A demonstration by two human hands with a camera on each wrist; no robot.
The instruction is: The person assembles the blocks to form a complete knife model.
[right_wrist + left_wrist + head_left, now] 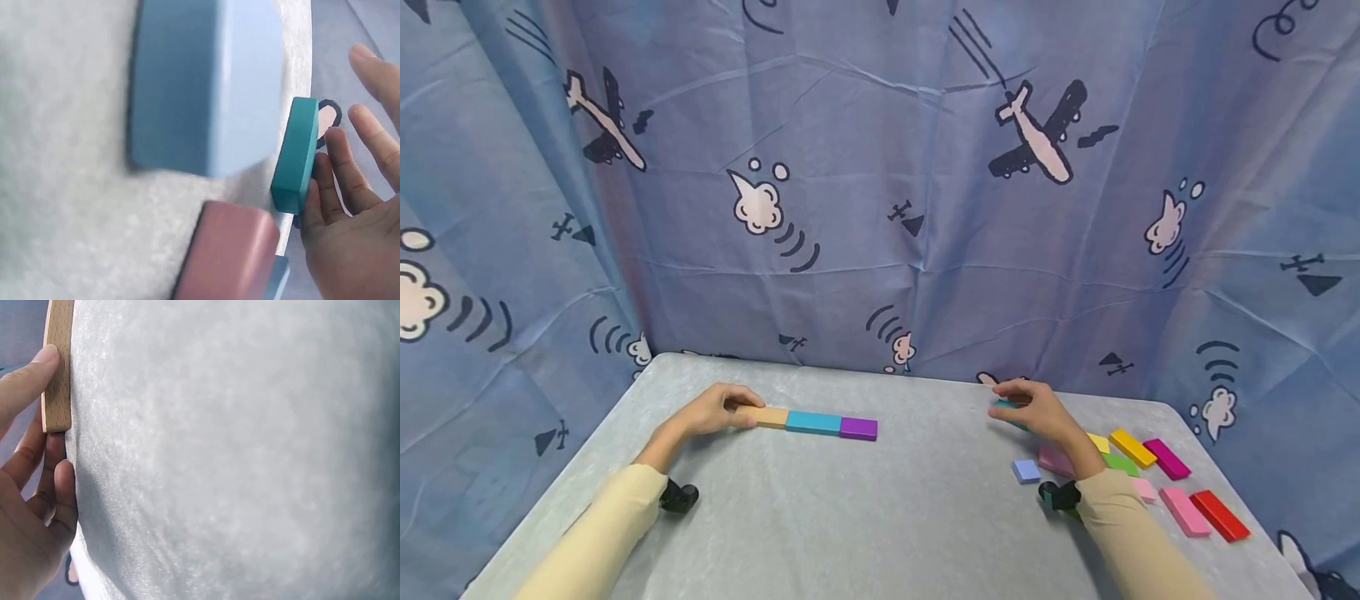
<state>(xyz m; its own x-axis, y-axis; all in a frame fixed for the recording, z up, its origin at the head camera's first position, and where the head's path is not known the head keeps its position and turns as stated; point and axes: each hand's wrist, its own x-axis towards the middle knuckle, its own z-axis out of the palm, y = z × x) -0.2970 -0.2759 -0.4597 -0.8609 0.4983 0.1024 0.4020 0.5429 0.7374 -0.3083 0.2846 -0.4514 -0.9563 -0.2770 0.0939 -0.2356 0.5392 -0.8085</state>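
"What's each grip doing?"

"The left grip (711,408) pinches the wooden block (772,417), thumb on one side and fingers behind. The right grip (1036,410) has its fingers loosely spread around the teal block (295,153), thumb well away from it; I can't tell whether a fingertip touches."

"Where are those two blocks?"

"The wooden one is the left end of a row, end to end with a blue block (814,423), then a purple block (859,428). The teal one is near the far edge of the desk (850,517)."

"How would they handle?"

"Light and stiff, I'd guess; hard to damage. The wood grain should hold well, while the teal's smooth paint may slip a little. I'd take either by its long sides, near the middle."

"And farther out?"

"A light blue block (1026,472) nearer the person, and a red block (1221,516) well off to the right."
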